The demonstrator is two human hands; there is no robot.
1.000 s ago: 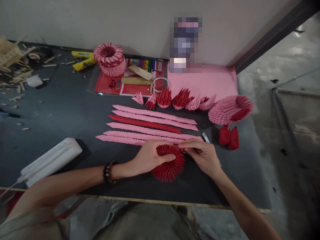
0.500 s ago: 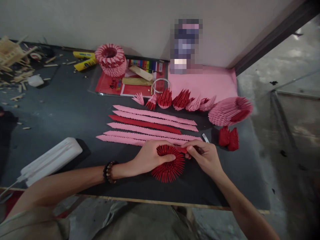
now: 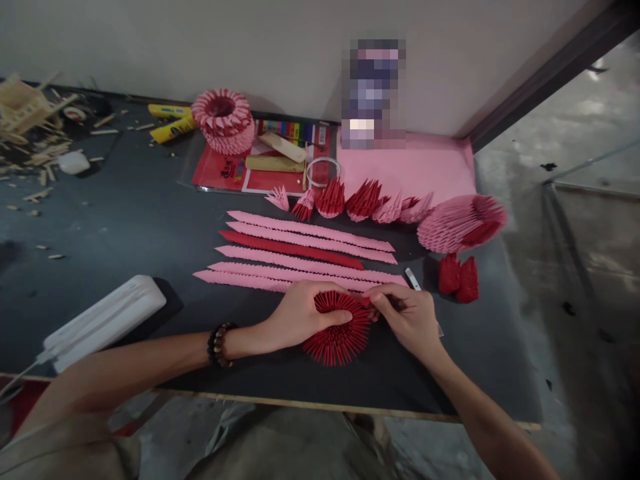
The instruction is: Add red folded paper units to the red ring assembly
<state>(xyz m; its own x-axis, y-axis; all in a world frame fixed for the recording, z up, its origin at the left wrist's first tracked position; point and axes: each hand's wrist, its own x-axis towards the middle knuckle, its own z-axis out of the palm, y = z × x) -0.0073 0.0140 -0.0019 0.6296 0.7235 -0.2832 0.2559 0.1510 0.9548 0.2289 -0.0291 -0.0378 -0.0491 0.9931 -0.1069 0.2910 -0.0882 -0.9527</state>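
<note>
My left hand [image 3: 295, 319] is closed on a round red folded-paper disc [image 3: 336, 347], its thumb lying over the centre and its fingers out of sight at the far rim. At the disc's upper right edge, my right hand [image 3: 409, 319] pinches a small red paper piece [image 3: 365, 300], mostly covered by the fingertips. Just beyond both hands lie several long pink pleated strips [image 3: 310, 230] and a red pleated strip [image 3: 290, 249]. A slim white-handled tool [image 3: 412, 279] lies partly under my right hand.
Folded-paper clusters [image 3: 330, 200], a pink paper bowl shape [image 3: 455, 227] and two red bundles [image 3: 469, 280] sit to the right. A ring-shaped paper vase [image 3: 225, 137], yellow tubes [image 3: 173, 128] and a white power strip [image 3: 107, 320] are on the left. Pink sheets [image 3: 415, 167] lie against the wall.
My right hand has shifted slightly left, pressing the red piece closer to the disc's rim. More of the white-handled tool shows. My left hand keeps its hold.
</note>
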